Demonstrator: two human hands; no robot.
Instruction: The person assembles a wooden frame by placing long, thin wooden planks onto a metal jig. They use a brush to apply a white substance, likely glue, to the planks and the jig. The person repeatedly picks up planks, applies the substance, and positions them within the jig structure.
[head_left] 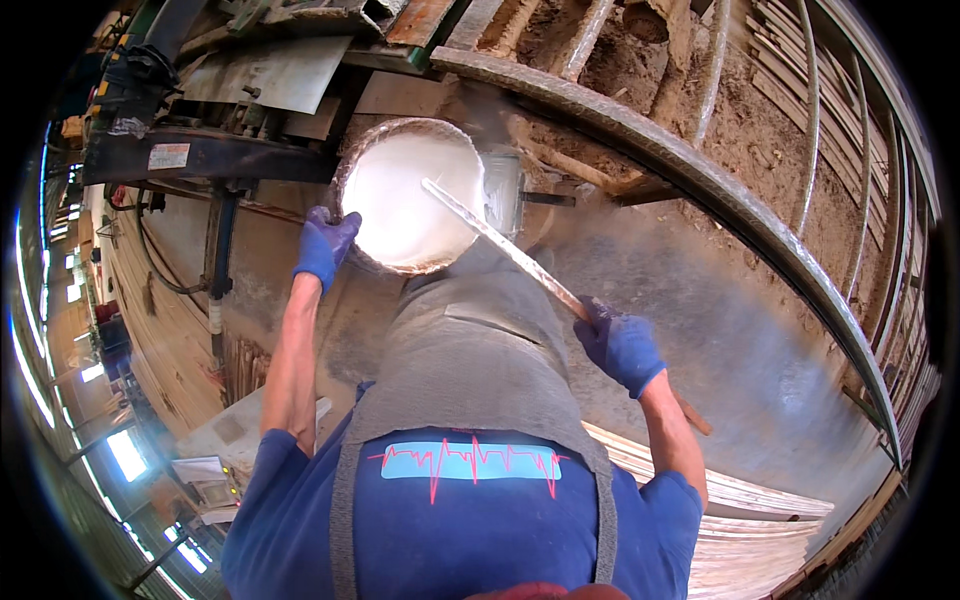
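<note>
A round bucket (357, 232) with a crusted rim is filled with a smooth white liquid (410, 200). My left hand (325, 245), in a blue and purple glove, has its fingers closed over the bucket's left rim. In my gloved right hand (622, 345) is a long wooden stick (515, 252), coated white along its far part. It slants across the bucket's right rim, with its tip over the white liquid; whether the tip touches the surface I cannot tell. The stick's bare brown end sticks out behind my right hand.
Behind and right of the bucket runs a curved metal rail (640, 125) with bars beyond it. A dark machine beam (240, 155) stands at the left. Stacked thin wooden sheets (740, 490) lie at the lower right, beside the dusty concrete floor (720, 310).
</note>
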